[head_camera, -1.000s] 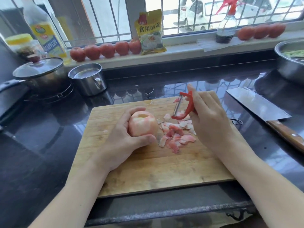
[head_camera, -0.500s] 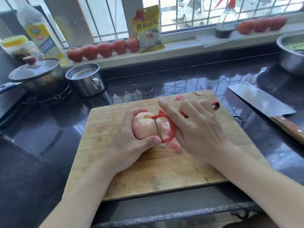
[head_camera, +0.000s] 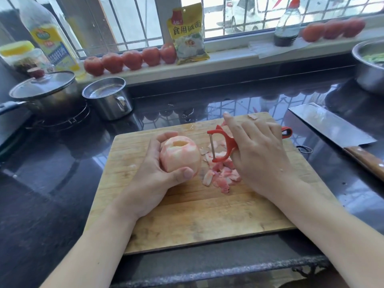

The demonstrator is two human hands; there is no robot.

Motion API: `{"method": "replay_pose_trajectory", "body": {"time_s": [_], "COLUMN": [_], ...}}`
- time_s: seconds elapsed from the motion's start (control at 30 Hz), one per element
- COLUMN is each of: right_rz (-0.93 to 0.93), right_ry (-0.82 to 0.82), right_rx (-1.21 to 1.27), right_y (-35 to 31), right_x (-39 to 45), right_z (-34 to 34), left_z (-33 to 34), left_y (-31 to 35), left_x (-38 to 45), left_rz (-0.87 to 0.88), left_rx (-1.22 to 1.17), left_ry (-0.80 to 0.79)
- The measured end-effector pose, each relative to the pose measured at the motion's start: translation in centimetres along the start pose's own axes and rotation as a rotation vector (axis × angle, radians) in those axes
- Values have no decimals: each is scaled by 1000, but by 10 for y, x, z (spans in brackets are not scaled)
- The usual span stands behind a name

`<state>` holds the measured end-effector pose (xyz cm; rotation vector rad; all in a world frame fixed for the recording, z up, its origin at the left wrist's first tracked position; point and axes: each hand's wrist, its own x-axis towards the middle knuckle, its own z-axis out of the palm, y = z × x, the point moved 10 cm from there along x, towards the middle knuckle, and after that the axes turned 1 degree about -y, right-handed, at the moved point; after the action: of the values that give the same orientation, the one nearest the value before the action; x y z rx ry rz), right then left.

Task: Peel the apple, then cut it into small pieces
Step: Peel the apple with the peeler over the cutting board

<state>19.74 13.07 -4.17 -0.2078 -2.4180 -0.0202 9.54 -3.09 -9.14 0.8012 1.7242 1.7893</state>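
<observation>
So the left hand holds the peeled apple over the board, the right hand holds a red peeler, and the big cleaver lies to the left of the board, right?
Not quite. The head view shows the cleaver lying to the right of the cutting board, not the left. The rest stands: the left hand holds the peeled apple, and the right hand holds the red peeler.

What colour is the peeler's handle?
Red, seen in the head view: the peeler is held in the right hand.
</observation>
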Motion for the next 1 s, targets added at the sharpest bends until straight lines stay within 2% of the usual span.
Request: {"method": "replay_pose_trajectory", "body": {"time_s": [0.13,0.27,0.37,0.6,0.73,1.0], "right_rz": [-80,-240,-267,-243,-227,82], "right_ry": [67,141,146,185,169,-4], "right_rx": [139,147,154,165,182,38], "right_y": [-10,-32,-39,-37,-35,21], "right_x": [2,-4,-4,-4,-3,2], "right_z": [-14,-25,-25,-30,-28,5], "left_z": [1,7,9,9,8,12], "left_y": [1,4,7,8,8,7], "left_x": [1,0,0,-1,-1,-1], "left_rz": [16,26,41,67,70,8], "left_rx": [-2,-7,15,85,30,-189], "left_ry": [-13,-51,-59,-45,-46,-111]}}
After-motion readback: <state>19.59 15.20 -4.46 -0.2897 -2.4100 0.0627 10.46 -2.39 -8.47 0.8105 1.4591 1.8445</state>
